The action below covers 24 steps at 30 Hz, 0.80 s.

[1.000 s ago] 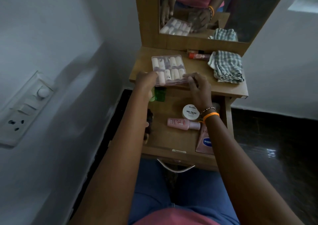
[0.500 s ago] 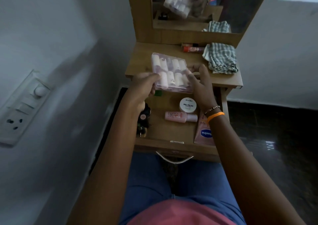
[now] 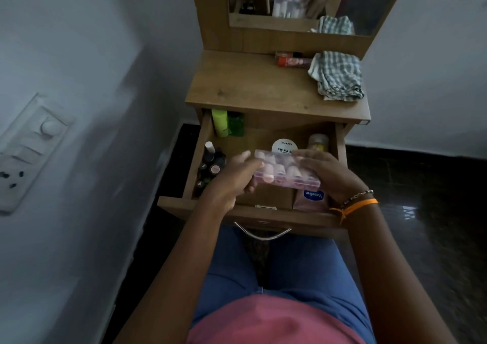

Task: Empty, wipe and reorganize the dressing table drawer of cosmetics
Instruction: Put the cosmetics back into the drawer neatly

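Clear plastic nail case (image 3: 286, 171) sits gripped between my left hand (image 3: 232, 176) and right hand (image 3: 325, 171), held above the open drawer (image 3: 261, 212), over the jar (image 3: 284, 146) and Vaseline tube (image 3: 311, 198).

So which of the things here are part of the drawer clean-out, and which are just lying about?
Part of the job:
drawer
clear box, held by left hand and right hand
nail polish jar
green bottles
dark bottles
Vaseline tube
checked cloth
red tube

Lying about:
mirror
wall switches
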Available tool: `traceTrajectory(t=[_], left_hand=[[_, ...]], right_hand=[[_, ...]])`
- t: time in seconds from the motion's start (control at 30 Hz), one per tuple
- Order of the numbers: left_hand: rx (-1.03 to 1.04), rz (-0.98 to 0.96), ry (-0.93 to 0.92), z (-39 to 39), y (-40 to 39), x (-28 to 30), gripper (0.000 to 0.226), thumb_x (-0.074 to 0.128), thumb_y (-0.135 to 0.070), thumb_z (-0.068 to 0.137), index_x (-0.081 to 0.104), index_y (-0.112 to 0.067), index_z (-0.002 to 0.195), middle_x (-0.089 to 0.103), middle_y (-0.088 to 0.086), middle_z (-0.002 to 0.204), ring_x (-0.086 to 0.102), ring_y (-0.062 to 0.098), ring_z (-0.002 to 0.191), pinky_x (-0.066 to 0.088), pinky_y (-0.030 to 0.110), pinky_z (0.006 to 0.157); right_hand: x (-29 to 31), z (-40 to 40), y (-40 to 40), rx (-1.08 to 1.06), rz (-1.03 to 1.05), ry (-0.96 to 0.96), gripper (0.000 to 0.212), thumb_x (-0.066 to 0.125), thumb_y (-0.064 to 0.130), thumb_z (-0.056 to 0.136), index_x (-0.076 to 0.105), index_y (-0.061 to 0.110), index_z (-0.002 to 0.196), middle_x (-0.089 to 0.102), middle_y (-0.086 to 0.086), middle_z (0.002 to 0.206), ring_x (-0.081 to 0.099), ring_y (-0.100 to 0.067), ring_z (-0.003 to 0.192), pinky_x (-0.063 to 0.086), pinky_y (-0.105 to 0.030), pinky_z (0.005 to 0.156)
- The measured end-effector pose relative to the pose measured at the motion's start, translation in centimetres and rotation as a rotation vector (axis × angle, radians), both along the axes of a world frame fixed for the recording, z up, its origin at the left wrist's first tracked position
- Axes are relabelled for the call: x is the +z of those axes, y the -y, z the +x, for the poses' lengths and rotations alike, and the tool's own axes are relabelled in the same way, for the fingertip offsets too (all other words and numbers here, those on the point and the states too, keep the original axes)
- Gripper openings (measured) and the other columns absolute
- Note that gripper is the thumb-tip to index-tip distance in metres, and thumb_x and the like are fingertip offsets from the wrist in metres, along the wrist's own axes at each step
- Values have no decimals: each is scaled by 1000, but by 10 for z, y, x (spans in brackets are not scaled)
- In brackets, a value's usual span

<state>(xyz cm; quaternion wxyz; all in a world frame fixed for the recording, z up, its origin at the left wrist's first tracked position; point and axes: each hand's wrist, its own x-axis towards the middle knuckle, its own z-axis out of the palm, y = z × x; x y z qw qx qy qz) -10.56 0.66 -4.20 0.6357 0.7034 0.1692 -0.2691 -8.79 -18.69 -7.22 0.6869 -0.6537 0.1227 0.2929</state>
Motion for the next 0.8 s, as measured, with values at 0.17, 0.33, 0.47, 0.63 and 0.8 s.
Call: traceTrajectory(t=[0.17, 0.33, 0.47, 0.63, 0.8], left_hand=[[-57, 135, -11, -3, -1, -9, 24, 43, -18, 97, 64, -8, 101, 56, 0, 67, 44, 7, 52, 36, 15, 43], [-61, 164, -5, -3, -3, -17, 22, 48, -22, 96, 63, -13, 83, 57, 1, 62, 45, 5, 46, 36, 14, 41], [-126, 205, 15, -1, -9, -25, 27, 51, -24, 95, 67, -3, 96, 57, 4, 59, 43, 3, 39, 35, 12, 38], [-219, 263, 26, 4, -8, -32, 24, 53, -23, 95, 60, -6, 111, 64, 1, 78, 52, 7, 55, 42, 16, 46], [-252, 294, 27, 7, -3, -37, 33, 53, -19, 95, 52, -5, 125, 61, 3, 100, 60, 11, 71, 48, 22, 55]], right_hand=[[-14, -1, -6, 3, -24, -87, 28, 44, 6, 94, 51, 0, 121, 64, -13, 95, 63, -18, 79, 55, -21, 63], [-19, 0, -5, -13, -35, -137, 30, 46, 6, 93, 49, -2, 122, 63, -15, 98, 62, -19, 80, 54, -22, 66], [-22, 1, -10, 45, -124, -137, 31, 44, 6, 95, 49, -1, 124, 62, -15, 99, 59, -17, 76, 52, -22, 64], [-28, 3, -12, 99, -122, -116, 40, 46, 7, 94, 43, 9, 134, 58, -18, 124, 62, -26, 101, 51, -35, 86], [-30, 0, -9, 131, -116, -107, 45, 48, 2, 90, 45, 15, 132, 61, -16, 121, 64, -26, 102, 54, -35, 80]])
